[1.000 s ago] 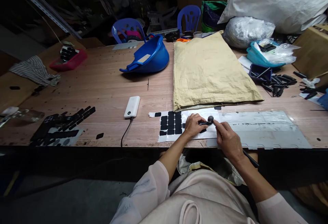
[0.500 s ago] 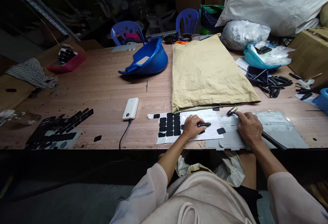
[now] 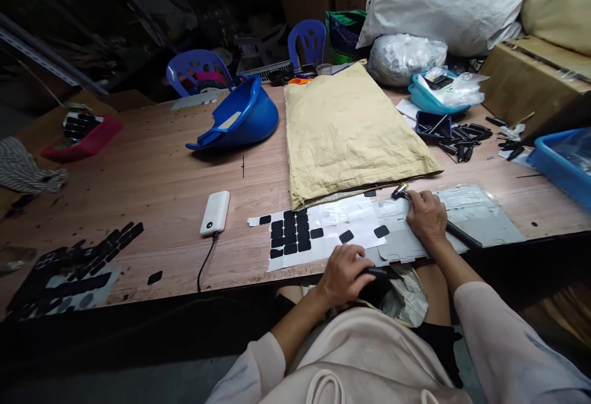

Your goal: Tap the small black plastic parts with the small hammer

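Note:
My left hand (image 3: 342,273) is at the table's front edge, closed around a short black stick-like piece (image 3: 376,273) whose exact kind I cannot make out. Under my right hand (image 3: 425,214) lies a small hammer, gripped by its black handle (image 3: 463,234), with the shiny metal head (image 3: 399,191) pointing up and left. That hand rests over a grey sheet (image 3: 482,213) on the table. Between the hands and to the left is a white sheet (image 3: 337,210) bearing rows of black rounded patches (image 3: 290,231); a few single patches (image 3: 381,231) lie apart.
A yellowish sack (image 3: 355,133) lies behind the sheets. To the left are a white power bank (image 3: 215,212) with a cable and a blue scoop-like basin (image 3: 249,114). Black pieces (image 3: 464,139) are heaped at right, near a blue tray (image 3: 566,161).
My left hand has drawn back from the white sheet to the table's front edge, still holding the black piece. My right hand keeps the hammer. The whole view has shifted.

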`<state>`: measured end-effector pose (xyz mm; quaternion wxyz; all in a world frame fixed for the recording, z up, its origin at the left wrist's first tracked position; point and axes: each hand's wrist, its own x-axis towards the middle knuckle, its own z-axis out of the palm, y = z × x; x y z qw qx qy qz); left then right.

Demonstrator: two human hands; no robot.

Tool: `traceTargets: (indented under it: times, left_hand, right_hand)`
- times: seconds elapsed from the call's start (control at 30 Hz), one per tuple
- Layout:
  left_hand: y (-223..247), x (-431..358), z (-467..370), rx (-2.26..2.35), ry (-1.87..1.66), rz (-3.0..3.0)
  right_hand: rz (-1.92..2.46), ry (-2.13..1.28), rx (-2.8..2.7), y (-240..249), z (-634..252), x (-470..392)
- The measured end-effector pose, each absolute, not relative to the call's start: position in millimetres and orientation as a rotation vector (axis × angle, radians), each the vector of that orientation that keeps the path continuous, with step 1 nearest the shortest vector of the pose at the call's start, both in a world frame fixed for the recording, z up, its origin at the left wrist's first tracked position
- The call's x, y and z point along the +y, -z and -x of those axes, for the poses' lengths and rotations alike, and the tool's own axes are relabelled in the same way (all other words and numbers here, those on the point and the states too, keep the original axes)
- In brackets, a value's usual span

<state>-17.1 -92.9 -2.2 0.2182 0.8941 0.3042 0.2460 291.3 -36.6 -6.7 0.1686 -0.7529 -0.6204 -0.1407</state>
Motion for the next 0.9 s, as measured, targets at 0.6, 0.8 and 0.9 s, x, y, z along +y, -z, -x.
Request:
traceTargets:
  times: [0.6, 0.8, 0.9]
  left_hand:
    - [-29.3, -53.3, -30.2, 1.124, -0.574, -2.389]
    - [-55.6, 49.7, -72.5, 1.577, -0.241, -2.346]
    - [-58.0, 73.4, -79.5, 1.649, -0.264, -2.407]
  right_hand:
    - [2.154, 0.438, -1.752, 12.3, -287.8, -35.4]
    - [2.165, 0.426, -1.730, 10.8, -285.0, -36.3]
    - [2.158, 0.418, -1.734, 11.4, -284.3, -36.9]
